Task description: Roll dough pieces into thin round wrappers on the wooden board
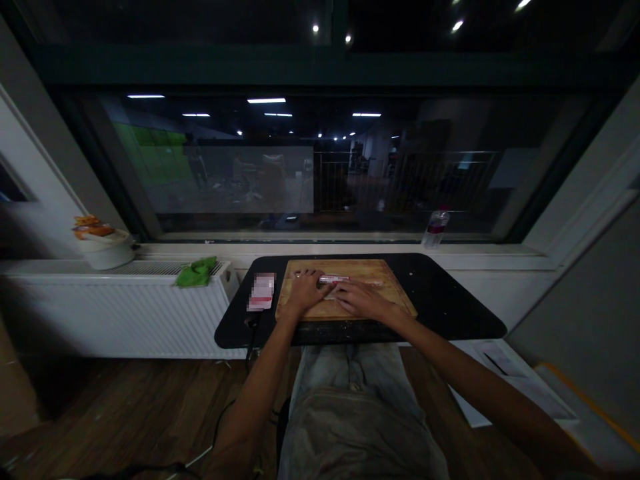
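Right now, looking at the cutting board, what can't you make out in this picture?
- Head view: the thin pinkish item on the cutting board is too small and dim to identify; the left hand and right hand cover part of it.
- Whether either hand grips it or rests flat: unclear.
- The card on the black table is pixelated.
- The bottle label: too small.

No text, brand, number or sign can be read anywhere in this view. The small card (pixel 261 292) lying on the black table (pixel 450 300) just left of the wooden cutting board (pixel 385 277) shows only blurred red and white blocks. The label on the plastic bottle (pixel 436 229), standing on the sill beyond the board and to its right, is too small and dim to make out. The long packet (pixel 334 280) on the board shows no legible print
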